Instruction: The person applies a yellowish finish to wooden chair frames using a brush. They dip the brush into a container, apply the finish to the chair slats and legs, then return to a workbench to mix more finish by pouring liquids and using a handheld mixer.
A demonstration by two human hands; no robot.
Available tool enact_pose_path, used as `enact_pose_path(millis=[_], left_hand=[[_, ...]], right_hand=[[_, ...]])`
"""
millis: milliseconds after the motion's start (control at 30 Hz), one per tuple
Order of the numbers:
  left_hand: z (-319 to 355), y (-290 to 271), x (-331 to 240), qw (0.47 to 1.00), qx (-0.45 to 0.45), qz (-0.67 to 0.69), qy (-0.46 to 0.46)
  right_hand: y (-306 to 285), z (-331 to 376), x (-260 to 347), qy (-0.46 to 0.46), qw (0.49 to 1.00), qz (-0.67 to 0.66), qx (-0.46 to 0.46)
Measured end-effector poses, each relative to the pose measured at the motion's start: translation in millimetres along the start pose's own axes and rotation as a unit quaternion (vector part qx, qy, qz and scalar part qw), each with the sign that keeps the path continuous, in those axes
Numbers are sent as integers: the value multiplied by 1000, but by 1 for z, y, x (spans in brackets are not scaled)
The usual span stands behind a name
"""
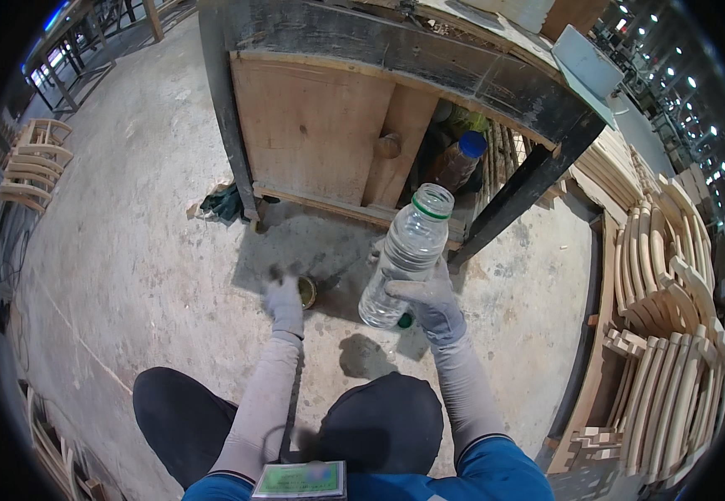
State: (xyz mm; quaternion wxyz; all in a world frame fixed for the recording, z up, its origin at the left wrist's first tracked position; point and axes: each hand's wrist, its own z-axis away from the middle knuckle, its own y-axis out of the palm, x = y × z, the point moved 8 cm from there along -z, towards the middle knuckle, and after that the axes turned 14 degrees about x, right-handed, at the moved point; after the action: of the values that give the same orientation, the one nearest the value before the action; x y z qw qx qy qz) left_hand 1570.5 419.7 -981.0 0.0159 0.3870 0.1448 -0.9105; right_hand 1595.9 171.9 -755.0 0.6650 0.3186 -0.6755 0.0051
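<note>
My right hand (433, 305), in a pale glove, is wrapped round a large clear plastic bottle (402, 259). The bottle is uncapped, with a green ring below its mouth, and tilts slightly to the right. A small green object (405, 321), perhaps a cap, shows by the bottle's base. My left hand (284, 302), also gloved, is low over the floor beside a small round container (306, 292) with a dark yellowish inside. Its fingertips are dark and blurred, so I cannot tell whether they hold anything.
Ahead stands a worn wooden workbench (312, 125) with a partly open cupboard. Inside it is a blue-capped bottle (460, 159) of brownish contents. A dark rag (223, 203) lies by the bench's left leg (233, 142). Curved wooden pieces (663, 384) are stacked at right, wooden frames (37, 167) at left.
</note>
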Motion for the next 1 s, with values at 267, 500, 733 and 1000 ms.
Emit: enact_pose_path(millis=[267,500,733,1000], left_hand=[[153,102,-130,602,578,546,74],[99,78,-86,692,477,536,75],[78,76,-68,641,537,545,60],[78,83,-67,743,358,565,35]], right_hand=[[20,-12,14,-75,967,214,112],[-78,21,-76,192,967,148,76],[-144,105,-192,283,639,715,22],[-151,71,-112,216,878,424,-47]])
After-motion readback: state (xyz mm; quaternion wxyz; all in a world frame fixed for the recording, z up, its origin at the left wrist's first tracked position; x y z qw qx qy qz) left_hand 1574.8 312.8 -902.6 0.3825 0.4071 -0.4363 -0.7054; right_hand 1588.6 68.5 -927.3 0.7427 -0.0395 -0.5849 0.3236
